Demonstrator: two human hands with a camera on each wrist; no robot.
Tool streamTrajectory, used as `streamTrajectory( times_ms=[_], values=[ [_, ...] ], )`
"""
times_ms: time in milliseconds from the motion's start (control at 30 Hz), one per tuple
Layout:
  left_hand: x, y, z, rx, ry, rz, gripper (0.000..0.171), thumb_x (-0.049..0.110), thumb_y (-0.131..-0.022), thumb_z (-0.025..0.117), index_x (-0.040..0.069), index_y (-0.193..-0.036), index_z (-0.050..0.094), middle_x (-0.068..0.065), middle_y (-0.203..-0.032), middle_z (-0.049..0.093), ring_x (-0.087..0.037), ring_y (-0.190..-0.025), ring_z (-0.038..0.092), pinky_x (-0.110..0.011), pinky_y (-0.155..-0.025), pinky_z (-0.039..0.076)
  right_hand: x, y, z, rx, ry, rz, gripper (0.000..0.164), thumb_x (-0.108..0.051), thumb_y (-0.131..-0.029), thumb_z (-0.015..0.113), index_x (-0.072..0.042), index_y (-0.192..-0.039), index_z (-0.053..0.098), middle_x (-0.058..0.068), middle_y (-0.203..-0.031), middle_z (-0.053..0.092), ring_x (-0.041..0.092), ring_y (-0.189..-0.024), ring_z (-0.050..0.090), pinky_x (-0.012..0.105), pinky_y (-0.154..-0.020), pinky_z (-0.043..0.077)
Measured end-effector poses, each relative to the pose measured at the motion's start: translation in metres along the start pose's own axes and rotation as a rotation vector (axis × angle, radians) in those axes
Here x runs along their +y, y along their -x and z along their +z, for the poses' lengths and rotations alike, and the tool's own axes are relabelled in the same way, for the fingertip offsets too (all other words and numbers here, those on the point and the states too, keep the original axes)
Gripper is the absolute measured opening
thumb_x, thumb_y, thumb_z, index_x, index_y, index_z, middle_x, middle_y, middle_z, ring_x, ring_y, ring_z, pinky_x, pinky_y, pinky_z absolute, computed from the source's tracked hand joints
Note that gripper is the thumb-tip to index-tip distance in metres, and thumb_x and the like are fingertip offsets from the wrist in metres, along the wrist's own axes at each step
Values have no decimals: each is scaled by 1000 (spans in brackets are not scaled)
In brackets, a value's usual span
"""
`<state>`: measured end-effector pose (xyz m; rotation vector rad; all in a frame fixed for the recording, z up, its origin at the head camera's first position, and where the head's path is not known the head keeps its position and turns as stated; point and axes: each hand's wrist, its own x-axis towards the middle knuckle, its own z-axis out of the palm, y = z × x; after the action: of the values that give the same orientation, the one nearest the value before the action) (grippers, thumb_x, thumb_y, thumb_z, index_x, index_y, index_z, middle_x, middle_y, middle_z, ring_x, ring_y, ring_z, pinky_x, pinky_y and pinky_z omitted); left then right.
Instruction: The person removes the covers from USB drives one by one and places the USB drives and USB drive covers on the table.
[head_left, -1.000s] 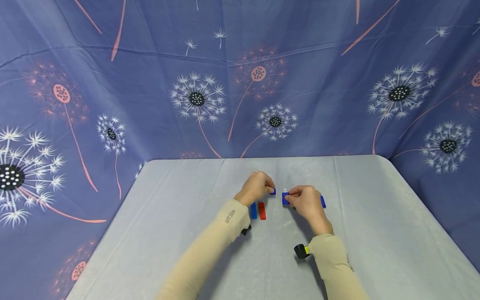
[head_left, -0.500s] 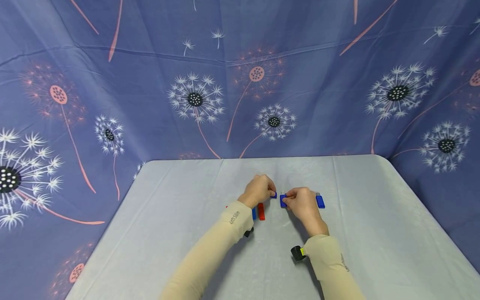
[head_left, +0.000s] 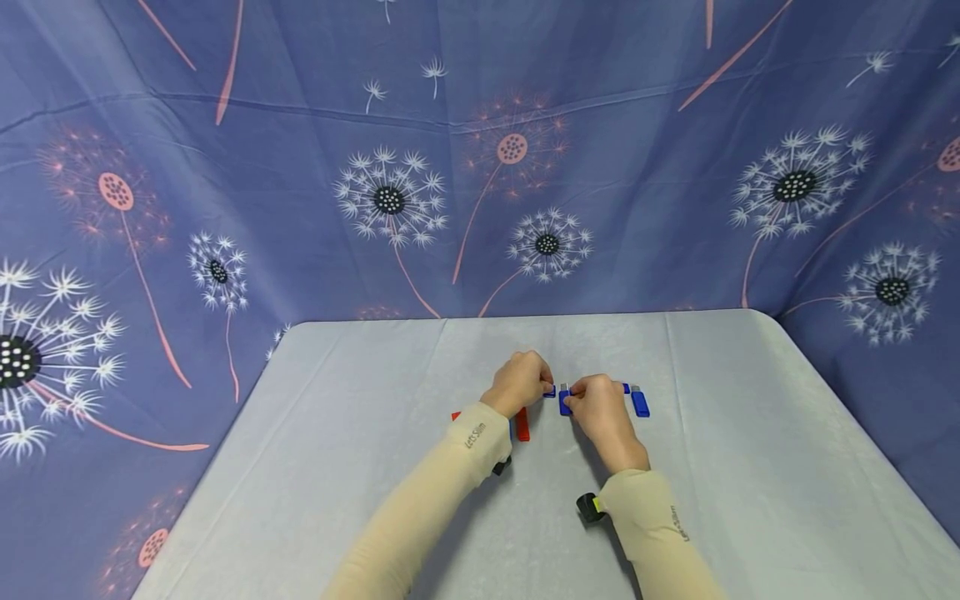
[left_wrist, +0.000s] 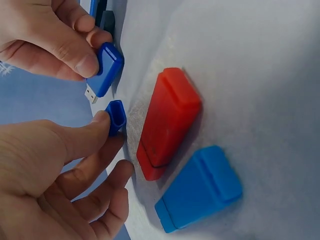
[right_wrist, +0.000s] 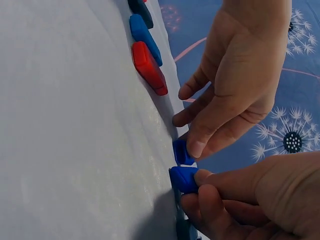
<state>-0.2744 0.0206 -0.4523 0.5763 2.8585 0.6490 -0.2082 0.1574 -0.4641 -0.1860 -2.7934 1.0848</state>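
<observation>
Between thumb and finger, my left hand (head_left: 520, 382) pinches a small blue USB stick cap (left_wrist: 116, 117), its hollow end facing the other hand in the left wrist view. My right hand (head_left: 602, 410) pinches a blue USB flash drive (left_wrist: 106, 70) by its body, with the bare metal plug (left_wrist: 90, 95) sticking out. Cap and drive are close together but apart. Near my left hand lie a capped red USB stick (left_wrist: 169, 122) and a capped light blue one (left_wrist: 200, 187); in the head view my left sleeve mostly covers the light blue one.
Right of my right hand, another blue USB drive (head_left: 640, 402) lies uncapped, beside a small blue piece (head_left: 626, 388). A red end (head_left: 456, 416) shows past my left sleeve. The pale cloth-covered table (head_left: 360, 375) meets a dandelion-print curtain (head_left: 450, 250) at the back.
My right hand has shifted left with the drive, narrowing the gap to the cap. My left hand has moved slightly right and nearer. The small blue piece beyond my right hand has come into sight.
</observation>
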Motion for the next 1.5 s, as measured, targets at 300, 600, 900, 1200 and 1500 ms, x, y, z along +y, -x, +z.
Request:
streamTrajectory(
  times_ms=[300, 600, 900, 1200, 1500],
  values=[
    [1, 1, 2, -3, -15, -20, 9, 22, -95, 76, 18, -93, 84, 5, -91, 79, -14, -84, 73, -28, -73, 57, -2, 0, 1, 12, 34, -7, 9, 1, -84, 81, 9, -86, 77, 22, -86, 76, 31, -77, 73, 39, -65, 60],
    [1, 0, 1, 11, -36, -10, 9, 22, -94, 77, 18, -89, 84, 5, -87, 78, -13, -79, 72, -26, -69, 55, -7, 0, 1, 4, 54, -14, 11, 1, -83, 81, 9, -89, 77, 24, -91, 76, 36, -86, 74, 45, -74, 61],
    [2, 0, 2, 7, -23, -50, 9, 24, -94, 78, 20, -90, 84, 6, -88, 79, -14, -80, 72, -27, -67, 56, -8, 1, 2, 3, 67, -2, 10, 1, -86, 79, 9, -92, 77, 25, -95, 76, 38, -89, 74, 47, -76, 60],
    [3, -1, 4, 1, 0, -84, 7, 24, -92, 79, 20, -90, 85, 6, -89, 79, -12, -75, 69, -27, -63, 53, -11, 3, 4, 11, 94, 6, 9, 0, -86, 79, 8, -91, 78, 26, -94, 76, 39, -89, 74, 48, -75, 60],
    [4, 3, 3, 4, -10, -60, 8, 23, -94, 78, 20, -94, 85, 6, -93, 80, -14, -86, 73, -28, -71, 57, -13, 3, 3, 7, 116, 22, 7, -1, -87, 79, 6, -88, 78, 24, -93, 75, 38, -87, 73, 48, -74, 59]
  ],
)
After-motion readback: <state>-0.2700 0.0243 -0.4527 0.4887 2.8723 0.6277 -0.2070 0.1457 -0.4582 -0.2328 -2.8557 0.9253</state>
